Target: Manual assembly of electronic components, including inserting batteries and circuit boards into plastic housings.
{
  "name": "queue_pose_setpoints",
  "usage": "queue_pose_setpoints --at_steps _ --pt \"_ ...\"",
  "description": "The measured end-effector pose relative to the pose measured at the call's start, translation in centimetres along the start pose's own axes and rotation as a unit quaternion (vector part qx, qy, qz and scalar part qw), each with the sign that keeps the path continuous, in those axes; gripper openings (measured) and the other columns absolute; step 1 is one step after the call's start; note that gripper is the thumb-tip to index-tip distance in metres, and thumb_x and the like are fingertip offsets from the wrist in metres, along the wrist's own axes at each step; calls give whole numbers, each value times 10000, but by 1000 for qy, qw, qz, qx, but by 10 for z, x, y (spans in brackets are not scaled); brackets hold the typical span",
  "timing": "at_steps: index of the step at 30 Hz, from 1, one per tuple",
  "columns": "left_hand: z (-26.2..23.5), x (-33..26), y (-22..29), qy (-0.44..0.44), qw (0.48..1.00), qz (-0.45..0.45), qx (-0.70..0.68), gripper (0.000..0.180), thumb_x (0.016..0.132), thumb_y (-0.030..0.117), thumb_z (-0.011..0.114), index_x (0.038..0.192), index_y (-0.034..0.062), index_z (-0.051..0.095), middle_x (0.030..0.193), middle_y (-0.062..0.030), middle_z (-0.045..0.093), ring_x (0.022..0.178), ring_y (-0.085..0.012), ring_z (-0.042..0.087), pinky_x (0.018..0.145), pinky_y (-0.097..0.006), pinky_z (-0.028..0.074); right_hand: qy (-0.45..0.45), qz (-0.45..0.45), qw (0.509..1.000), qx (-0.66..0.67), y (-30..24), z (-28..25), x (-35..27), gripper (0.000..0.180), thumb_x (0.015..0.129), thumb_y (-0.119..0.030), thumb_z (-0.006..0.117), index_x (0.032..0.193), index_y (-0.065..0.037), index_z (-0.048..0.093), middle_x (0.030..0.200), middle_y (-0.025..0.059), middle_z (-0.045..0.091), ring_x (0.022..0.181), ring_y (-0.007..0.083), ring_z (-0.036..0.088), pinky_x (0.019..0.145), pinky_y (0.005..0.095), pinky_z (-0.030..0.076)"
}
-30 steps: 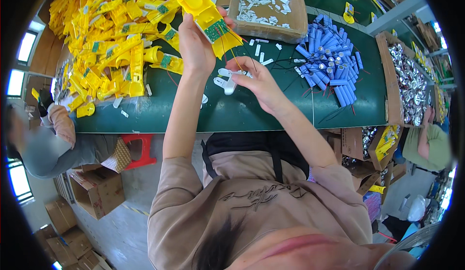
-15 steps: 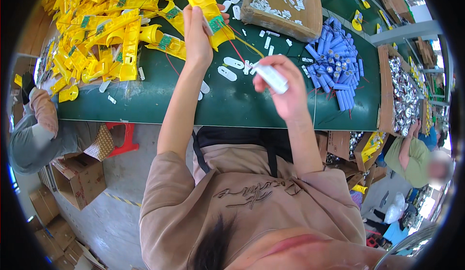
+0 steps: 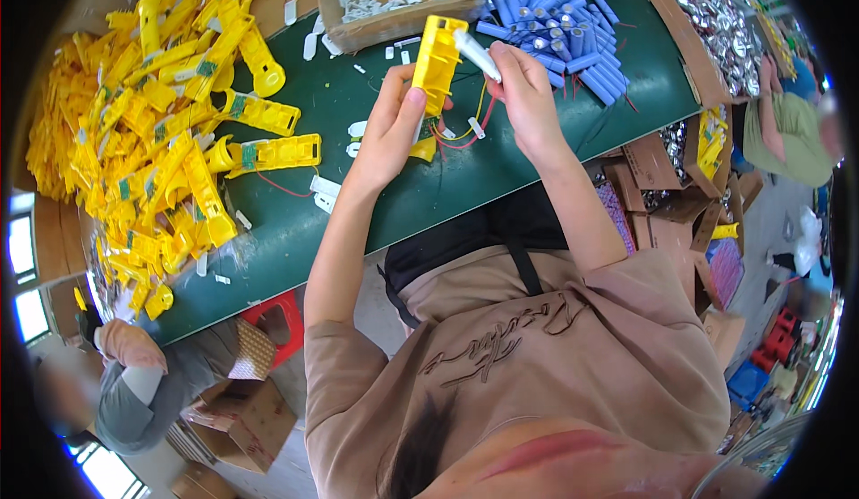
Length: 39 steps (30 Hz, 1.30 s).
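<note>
A yellow plastic housing (image 3: 438,62) with a ribbed hollow side stands nearly upright in my left hand (image 3: 391,136), its fingers and thumb closed round the lower part. Red and yellow wires (image 3: 458,146) loop out near its lower end, where a bit of green circuit board shows. Between the thumb and fingers of my right hand (image 3: 530,96) is a slim white plastic piece (image 3: 479,56). Its far tip lies at the housing's upper right edge; whether the two touch, I cannot tell. A small white part (image 3: 476,127) sits by the wire loop.
A heap of yellow housings (image 3: 170,141) with green boards covers the table's left side. A cardboard box (image 3: 394,21) of small white parts stands at the back, beside a pile of blue cylindrical cells (image 3: 559,29). Other people sit at the far left and far right.
The view has swung round. My left hand has turned the housing so its ribbed side shows, and my right hand has brought the white piece up to the housing's upper end.
</note>
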<state>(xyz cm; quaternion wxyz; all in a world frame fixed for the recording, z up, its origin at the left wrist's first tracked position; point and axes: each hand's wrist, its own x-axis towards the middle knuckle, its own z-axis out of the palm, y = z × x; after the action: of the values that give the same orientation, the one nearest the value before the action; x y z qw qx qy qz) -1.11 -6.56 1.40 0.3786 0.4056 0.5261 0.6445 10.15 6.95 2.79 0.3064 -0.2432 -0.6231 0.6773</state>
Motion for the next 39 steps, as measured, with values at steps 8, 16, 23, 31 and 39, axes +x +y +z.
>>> queue_pose_setpoints --at_steps 8,16,23,31,39 --pt "4 -2 -14 42 989 8 145 330 967 221 413 1222 12 384 1017 -122 585 890 -144 558 748 -268 453 30 39 999 0 17 -12 -2 328 928 -289 482 721 -43 544 635 -23 456 570 42 395 517 204 329" --pt "17 -1 -10 18 957 29 287 338 894 173 551 1151 -9 428 961 -218 616 900 -330 625 782 -355 474 43 85 992 87 20 -17 -7 314 935 -276 471 734 -46 540 667 14 501 602 77 462 534 236 363" --pt "21 -7 -10 -152 985 -80 24 325 953 262 449 1157 12 412 923 -118 608 748 -154 578 691 -268 467 90 -176 974 -110 16 -32 -4 277 962 -210 404 899 -26 601 809 104 595 760 183 576 697 295 437" --pt "16 -8 -2 -133 972 -118 -153 558 903 522 439 1146 20 405 890 -181 612 637 -187 602 570 -281 501 -119 -102 988 -3 22 -34 -14 234 875 -34 513 1103 -14 562 1063 93 610 955 187 601 889 278 428" --pt "13 -4 0 -178 968 -102 -146 607 879 569 449 1117 13 406 865 -193 615 582 -194 594 522 -272 482 44 -344 876 -334 34 -29 -17 176 799 -36 573 975 -26 582 902 131 624 842 304 605 722 375 481"
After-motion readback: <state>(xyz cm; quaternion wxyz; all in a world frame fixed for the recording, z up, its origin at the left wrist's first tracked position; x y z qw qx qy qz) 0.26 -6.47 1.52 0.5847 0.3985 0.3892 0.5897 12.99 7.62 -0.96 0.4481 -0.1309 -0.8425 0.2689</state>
